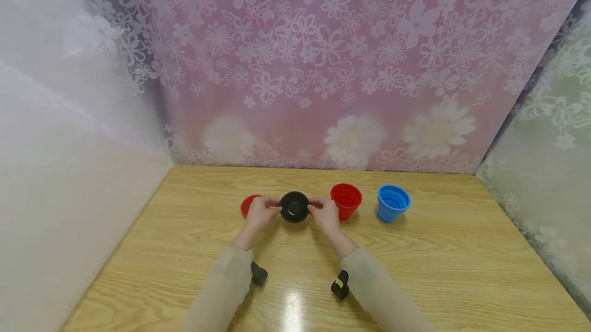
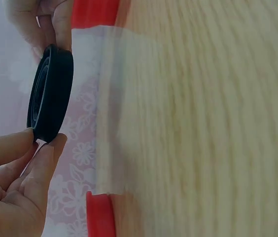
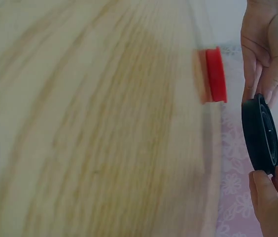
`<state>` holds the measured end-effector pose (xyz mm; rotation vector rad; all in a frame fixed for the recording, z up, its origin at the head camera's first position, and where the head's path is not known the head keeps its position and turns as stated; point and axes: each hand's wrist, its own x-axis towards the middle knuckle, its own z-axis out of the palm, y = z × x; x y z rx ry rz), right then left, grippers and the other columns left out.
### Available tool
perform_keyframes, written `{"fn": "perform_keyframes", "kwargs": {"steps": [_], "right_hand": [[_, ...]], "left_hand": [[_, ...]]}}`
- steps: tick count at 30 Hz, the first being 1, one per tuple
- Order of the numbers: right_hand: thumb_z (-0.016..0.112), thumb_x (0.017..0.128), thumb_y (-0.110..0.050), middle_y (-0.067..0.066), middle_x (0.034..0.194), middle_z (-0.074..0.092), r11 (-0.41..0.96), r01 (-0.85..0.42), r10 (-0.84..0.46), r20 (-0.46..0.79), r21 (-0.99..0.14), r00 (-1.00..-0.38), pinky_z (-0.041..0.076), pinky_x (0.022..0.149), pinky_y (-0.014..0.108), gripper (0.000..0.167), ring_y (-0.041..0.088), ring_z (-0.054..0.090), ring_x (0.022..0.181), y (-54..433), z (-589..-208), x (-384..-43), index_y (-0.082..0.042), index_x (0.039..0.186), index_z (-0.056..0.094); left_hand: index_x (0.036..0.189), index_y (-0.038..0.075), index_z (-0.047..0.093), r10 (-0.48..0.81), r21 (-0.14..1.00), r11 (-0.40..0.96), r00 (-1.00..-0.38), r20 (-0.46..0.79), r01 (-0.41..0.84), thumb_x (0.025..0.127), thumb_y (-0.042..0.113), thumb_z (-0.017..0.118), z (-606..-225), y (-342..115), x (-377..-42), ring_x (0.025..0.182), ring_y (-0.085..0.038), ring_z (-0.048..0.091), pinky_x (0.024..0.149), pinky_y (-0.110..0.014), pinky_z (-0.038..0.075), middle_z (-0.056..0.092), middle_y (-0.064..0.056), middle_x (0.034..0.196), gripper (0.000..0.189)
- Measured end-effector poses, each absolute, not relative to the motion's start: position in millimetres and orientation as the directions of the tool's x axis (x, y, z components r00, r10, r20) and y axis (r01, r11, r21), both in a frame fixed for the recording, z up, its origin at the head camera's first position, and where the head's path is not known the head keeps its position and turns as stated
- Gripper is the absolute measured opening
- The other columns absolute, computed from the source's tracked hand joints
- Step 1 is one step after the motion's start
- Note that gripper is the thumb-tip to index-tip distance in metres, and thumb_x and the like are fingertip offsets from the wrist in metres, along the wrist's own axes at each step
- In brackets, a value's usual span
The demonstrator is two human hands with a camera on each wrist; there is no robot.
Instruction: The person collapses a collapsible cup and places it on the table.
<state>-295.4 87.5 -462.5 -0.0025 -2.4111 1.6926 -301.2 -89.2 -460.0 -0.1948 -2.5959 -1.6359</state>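
Cup (image 1: 294, 207) | black, round, flattened (rings inside) | left hand (image 1: 261, 211) and right hand (image 1: 326, 213) pinching opposite edges

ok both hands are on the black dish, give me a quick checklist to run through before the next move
1. Left hand pinching the black dish: ok.
2. Right hand pinching its opposite side: ok.
3. Dish lifted off the table: ok, the wrist views show it raised.
4. Gap between right hand and red cup: cannot tell, they overlap in the head view.
5. Blue cup upright and clear of both hands: ok.
6. A hand free: not ok, both hold the dish.
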Motion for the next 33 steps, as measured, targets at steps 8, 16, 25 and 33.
{"fn": "perform_keyframes", "kwargs": {"steps": [8, 16, 25, 33], "right_hand": [[0.061, 0.077, 0.006, 0.014, 0.081, 0.064, 0.432, -0.088, 0.131, 0.159, -0.897, -0.978, 0.049, 0.068, 0.033, 0.013, 0.025, 0.058, 0.079, 85, -478, -309, 0.005, 0.088, 0.067], [0.062, 0.076, 0.006, 0.014, 0.079, 0.064, 0.475, -0.077, 0.125, 0.154, -0.877, -0.980, 0.046, 0.068, 0.031, 0.012, 0.024, 0.057, 0.078, 86, -482, -314, 0.005, 0.086, 0.068], [0.065, 0.075, 0.000, 0.005, 0.074, 0.064, 0.474, -0.221, 0.058, 0.281, -0.852, -0.958, 0.045, 0.062, 0.024, 0.010, 0.017, 0.057, 0.071, 97, -526, -348, -0.004, 0.082, 0.070], [0.064, 0.075, 0.001, 0.011, 0.081, 0.064, 0.510, -0.100, 0.032, 0.135, -0.855, -0.990, 0.047, 0.069, 0.033, 0.012, 0.024, 0.058, 0.079, 93, -531, -356, 0.001, 0.087, 0.068]], "left_hand": [[0.086, -0.001, 0.065, 0.086, 0.829, 0.549, -0.994, 0.068, 0.104, 0.074, -0.003, 0.065, -467, -85, -311, 0.076, -0.021, 0.063, 0.066, -0.031, 0.050, 0.065, -0.011, 0.084, 0.012], [0.081, 0.000, 0.063, 0.119, 0.765, 0.629, -0.990, 0.080, 0.138, 0.074, -0.001, 0.067, -470, -84, -319, 0.076, -0.021, 0.059, 0.067, -0.031, 0.048, 0.064, -0.008, 0.079, 0.008], [0.084, -0.003, 0.063, 0.117, 0.763, 0.635, -0.992, 0.055, 0.117, 0.074, -0.002, 0.067, -473, -84, -324, 0.074, -0.020, 0.059, 0.065, -0.028, 0.048, 0.063, -0.010, 0.078, 0.011], [0.088, -0.004, 0.063, 0.133, 0.767, 0.633, -0.991, 0.021, 0.101, 0.074, -0.003, 0.066, -474, -83, -326, 0.074, -0.019, 0.059, 0.061, -0.026, 0.048, 0.063, -0.011, 0.081, 0.014]]}}
